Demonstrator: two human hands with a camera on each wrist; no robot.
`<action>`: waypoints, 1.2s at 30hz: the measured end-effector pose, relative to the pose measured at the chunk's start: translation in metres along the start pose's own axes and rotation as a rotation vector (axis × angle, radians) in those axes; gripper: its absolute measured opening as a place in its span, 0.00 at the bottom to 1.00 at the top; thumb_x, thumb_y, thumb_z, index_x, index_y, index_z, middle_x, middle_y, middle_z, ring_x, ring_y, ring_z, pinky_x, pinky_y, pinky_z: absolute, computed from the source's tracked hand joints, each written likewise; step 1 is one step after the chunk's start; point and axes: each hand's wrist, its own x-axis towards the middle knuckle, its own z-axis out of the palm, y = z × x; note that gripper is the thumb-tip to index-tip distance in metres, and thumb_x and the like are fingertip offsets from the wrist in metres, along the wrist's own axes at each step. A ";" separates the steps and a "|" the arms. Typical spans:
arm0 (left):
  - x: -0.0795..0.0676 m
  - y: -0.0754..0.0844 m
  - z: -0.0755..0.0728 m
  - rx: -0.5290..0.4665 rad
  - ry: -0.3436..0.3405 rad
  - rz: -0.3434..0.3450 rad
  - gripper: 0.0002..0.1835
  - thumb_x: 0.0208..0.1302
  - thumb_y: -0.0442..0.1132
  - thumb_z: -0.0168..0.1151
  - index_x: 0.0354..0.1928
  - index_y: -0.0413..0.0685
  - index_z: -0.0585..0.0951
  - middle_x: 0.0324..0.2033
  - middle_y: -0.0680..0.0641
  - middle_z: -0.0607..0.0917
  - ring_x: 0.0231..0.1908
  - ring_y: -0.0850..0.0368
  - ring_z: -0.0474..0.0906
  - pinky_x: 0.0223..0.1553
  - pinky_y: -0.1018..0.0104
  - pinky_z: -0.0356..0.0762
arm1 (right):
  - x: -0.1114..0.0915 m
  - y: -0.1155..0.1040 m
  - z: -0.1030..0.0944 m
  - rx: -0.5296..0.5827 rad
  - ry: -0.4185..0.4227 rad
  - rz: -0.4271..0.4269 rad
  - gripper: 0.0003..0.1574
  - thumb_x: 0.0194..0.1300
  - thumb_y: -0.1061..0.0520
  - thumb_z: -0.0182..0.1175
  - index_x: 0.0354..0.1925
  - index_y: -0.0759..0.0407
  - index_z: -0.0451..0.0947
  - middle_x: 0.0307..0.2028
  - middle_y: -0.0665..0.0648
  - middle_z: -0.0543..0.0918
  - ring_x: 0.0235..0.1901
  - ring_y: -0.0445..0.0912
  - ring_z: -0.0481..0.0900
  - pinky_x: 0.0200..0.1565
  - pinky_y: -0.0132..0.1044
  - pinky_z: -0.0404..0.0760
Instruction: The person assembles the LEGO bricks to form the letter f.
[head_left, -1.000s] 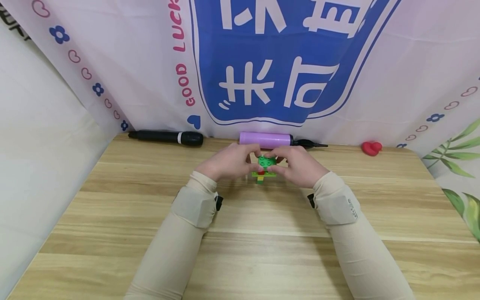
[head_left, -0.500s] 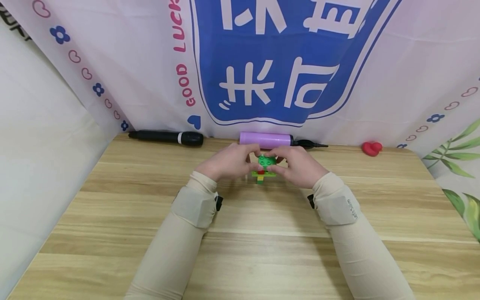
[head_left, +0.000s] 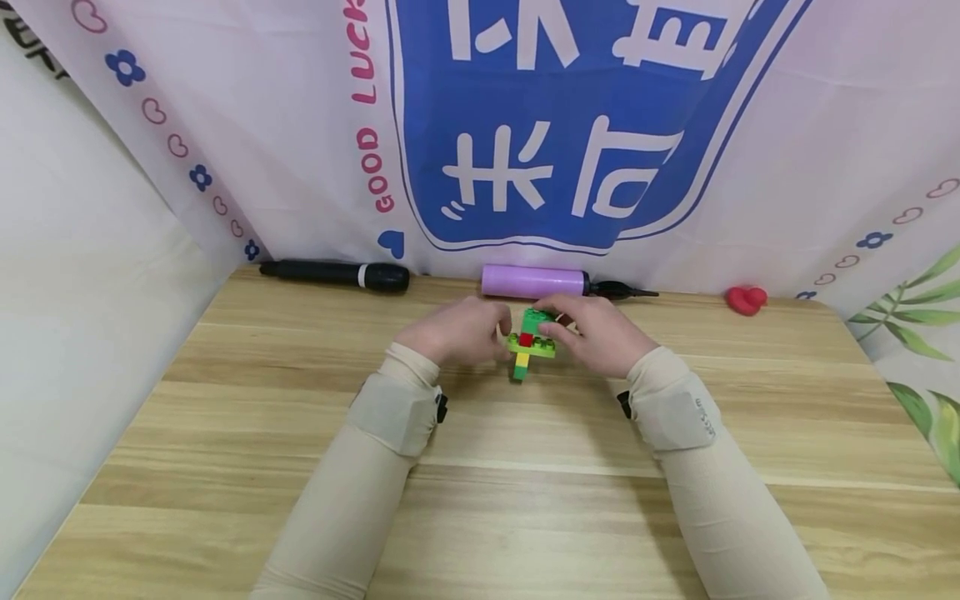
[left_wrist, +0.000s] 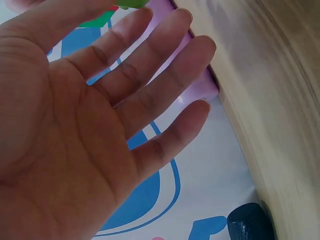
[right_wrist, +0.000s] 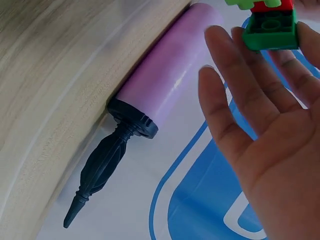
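Note:
A small toy brick model [head_left: 522, 361] stands between the two hands in the head view. Its top is a green brick [head_left: 534, 318], with a red brick [head_left: 527, 340] below, then a lime studded plate [head_left: 545, 351] across it, and yellow and green bricks at the bottom. My right hand [head_left: 600, 335] pinches the green top brick between thumb and fingers. At the lime plate's left end, my left hand [head_left: 462, 330] pinches with thumb and index finger. Its other fingers are spread in the left wrist view. From the right wrist, the green brick's hollow underside [right_wrist: 272, 25] shows.
Behind the hands lies a purple hand pump [head_left: 534, 282] with a black nozzle, against the printed cloth [head_left: 300, 167]. A black microphone [head_left: 337, 273] lies at the back left and a red rubber duck [head_left: 746, 300] at the back right. All rest on the wooden table [head_left: 480, 517].
My left fingers have moved from the green top brick down to the lime plate. The model leans differently, so more of its red, yellow and lower green bricks shows. My right hand stays on top.

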 end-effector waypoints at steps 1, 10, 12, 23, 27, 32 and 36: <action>0.000 0.000 0.001 0.014 -0.005 0.000 0.16 0.71 0.48 0.70 0.55 0.50 0.83 0.41 0.52 0.87 0.39 0.55 0.81 0.45 0.59 0.80 | 0.000 0.000 0.000 -0.002 -0.005 0.006 0.24 0.80 0.48 0.59 0.68 0.54 0.78 0.56 0.55 0.87 0.54 0.52 0.86 0.59 0.52 0.83; 0.004 -0.001 0.005 0.070 0.010 0.046 0.08 0.74 0.46 0.67 0.37 0.52 0.83 0.32 0.51 0.84 0.33 0.55 0.79 0.39 0.61 0.75 | 0.002 0.001 0.004 -0.020 -0.042 0.004 0.25 0.81 0.50 0.58 0.69 0.57 0.78 0.57 0.58 0.88 0.51 0.51 0.87 0.57 0.52 0.84; 0.004 0.000 0.006 0.067 0.010 0.053 0.09 0.76 0.46 0.65 0.36 0.52 0.83 0.31 0.52 0.84 0.32 0.56 0.78 0.39 0.61 0.75 | 0.002 0.001 0.005 -0.013 -0.072 -0.006 0.27 0.80 0.49 0.60 0.69 0.58 0.77 0.60 0.59 0.87 0.51 0.51 0.88 0.57 0.51 0.85; 0.004 0.006 0.005 0.057 -0.027 0.057 0.12 0.76 0.39 0.63 0.57 0.57 0.85 0.43 0.52 0.85 0.42 0.54 0.80 0.47 0.59 0.79 | 0.000 0.007 0.004 -0.044 -0.124 -0.012 0.27 0.75 0.51 0.66 0.66 0.62 0.80 0.60 0.62 0.87 0.51 0.52 0.88 0.55 0.51 0.86; 0.004 0.009 0.005 -0.006 -0.086 0.104 0.24 0.72 0.32 0.64 0.64 0.64 0.83 0.47 0.50 0.86 0.41 0.53 0.81 0.45 0.60 0.81 | 0.000 0.008 0.003 -0.066 -0.124 -0.031 0.26 0.75 0.51 0.66 0.64 0.62 0.81 0.57 0.62 0.88 0.52 0.54 0.88 0.55 0.51 0.86; 0.005 0.010 0.008 -0.033 -0.150 0.110 0.25 0.68 0.33 0.71 0.64 0.63 0.84 0.49 0.50 0.87 0.36 0.55 0.83 0.41 0.61 0.82 | 0.000 0.006 0.002 -0.072 -0.130 -0.024 0.28 0.75 0.49 0.67 0.65 0.62 0.81 0.56 0.61 0.89 0.52 0.54 0.88 0.55 0.51 0.86; 0.006 0.011 0.010 -0.019 -0.149 0.084 0.20 0.66 0.37 0.74 0.59 0.58 0.86 0.48 0.51 0.86 0.35 0.55 0.81 0.41 0.61 0.79 | 0.000 0.006 0.001 -0.082 -0.129 -0.006 0.28 0.75 0.48 0.66 0.65 0.62 0.81 0.53 0.61 0.89 0.52 0.54 0.87 0.55 0.52 0.85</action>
